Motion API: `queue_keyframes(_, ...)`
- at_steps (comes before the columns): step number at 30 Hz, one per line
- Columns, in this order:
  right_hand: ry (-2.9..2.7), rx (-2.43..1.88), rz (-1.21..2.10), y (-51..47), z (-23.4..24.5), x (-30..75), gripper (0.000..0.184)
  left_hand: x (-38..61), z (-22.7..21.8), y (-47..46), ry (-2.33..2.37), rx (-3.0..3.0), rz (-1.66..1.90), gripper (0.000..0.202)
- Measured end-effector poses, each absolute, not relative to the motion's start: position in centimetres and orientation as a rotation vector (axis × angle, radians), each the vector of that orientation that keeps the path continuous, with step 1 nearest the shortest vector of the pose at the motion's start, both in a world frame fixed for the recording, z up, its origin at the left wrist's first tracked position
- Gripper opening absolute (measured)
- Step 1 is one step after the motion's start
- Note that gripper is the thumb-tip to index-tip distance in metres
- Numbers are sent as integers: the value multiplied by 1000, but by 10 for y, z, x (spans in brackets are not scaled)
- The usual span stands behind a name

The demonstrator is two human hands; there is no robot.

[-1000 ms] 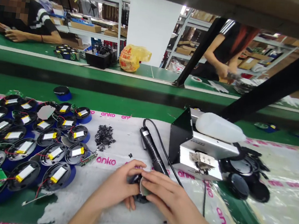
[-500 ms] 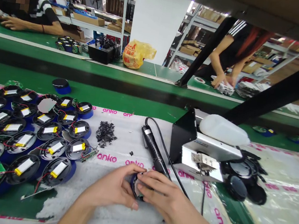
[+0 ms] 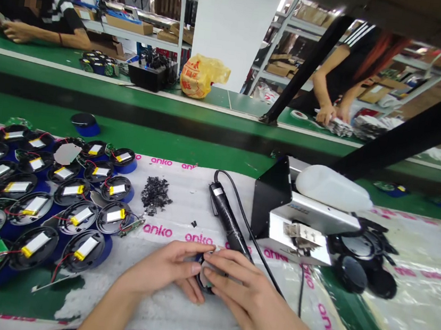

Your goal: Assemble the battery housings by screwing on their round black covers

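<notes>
Between my two hands, low in the middle of the head view, is a round dark housing (image 3: pixel 204 276) with a pale disc in it; much of it is hidden by fingers. My left hand (image 3: pixel 162 267) curls around its left side, thumb at the rim. Over its right side lies my right hand (image 3: pixel 247 289), fingers bent onto the top. Just behind them a black, corded, pen-shaped power tool (image 3: pixel 229 221) rests on the mat. To the left stand several open blue-and-black round housings (image 3: pixel 87 249) with white-and-yellow batteries and red wires inside.
A heap of small black pieces (image 3: pixel 155 195) lies beyond my left hand. Right of the tool stands a silver-and-black machine (image 3: pixel 306 218) with a white bottle (image 3: pixel 332 188) on top. Black round parts (image 3: pixel 353 274) lie beside it. Two people work across the bench.
My left thumb has moved up to the housing's rim, and the left fingers have shifted beneath it. My right hand stays over the housing almost unchanged. The view has shifted slightly.
</notes>
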State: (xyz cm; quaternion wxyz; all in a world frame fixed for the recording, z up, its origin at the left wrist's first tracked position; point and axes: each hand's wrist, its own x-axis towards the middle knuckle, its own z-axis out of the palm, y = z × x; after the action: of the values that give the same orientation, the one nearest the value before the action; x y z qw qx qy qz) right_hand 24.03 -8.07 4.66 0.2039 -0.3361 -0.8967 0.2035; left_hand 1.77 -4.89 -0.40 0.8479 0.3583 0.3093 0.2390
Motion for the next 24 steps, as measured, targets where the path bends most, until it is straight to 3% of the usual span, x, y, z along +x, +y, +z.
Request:
queue_keyframes(11, -2455, -1038, 450, -84, 49, 237, 30, 23, 3, -49, 737, 735, 502, 65)
queue_keyframes(24, -2307, -1204, 681, -89, 43, 229, 27, 27, 1, -50, 790, 796, 519, 71)
